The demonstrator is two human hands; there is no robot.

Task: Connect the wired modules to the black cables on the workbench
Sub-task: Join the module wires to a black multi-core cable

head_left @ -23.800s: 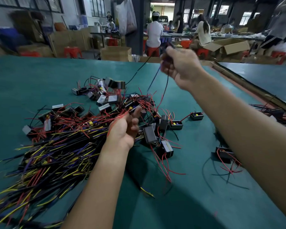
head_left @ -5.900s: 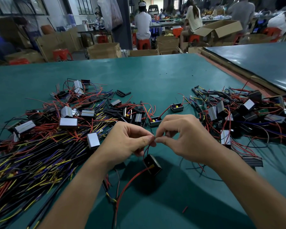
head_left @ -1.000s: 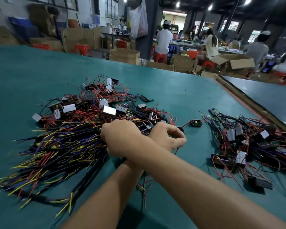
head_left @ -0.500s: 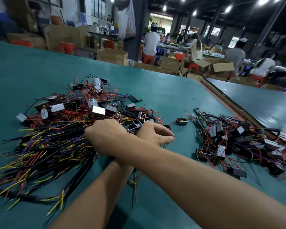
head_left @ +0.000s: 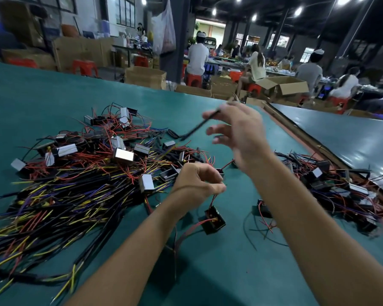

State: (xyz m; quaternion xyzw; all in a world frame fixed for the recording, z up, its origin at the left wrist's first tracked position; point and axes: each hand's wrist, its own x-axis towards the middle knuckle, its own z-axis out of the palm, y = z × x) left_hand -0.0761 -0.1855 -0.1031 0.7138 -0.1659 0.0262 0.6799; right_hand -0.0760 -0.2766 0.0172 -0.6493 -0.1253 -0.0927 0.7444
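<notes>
Module (head_left: 215, 220): black, hangs by its thin red wire (head_left: 213, 198), low over the green workbench (head_left: 230, 272).
Left hand (head_left: 197, 182): fingers curled together, we pinch this wire at its top.
Right hand (head_left: 243, 133): raised, fingers spread; it is blurred, so we cannot tell if it clamps.
Black cable (head_left: 199, 127): slants from the right hand down-left, above and beyond the pinch.
Coming move: we judge the cable's low end must come down toward the pinched wire.
</notes>
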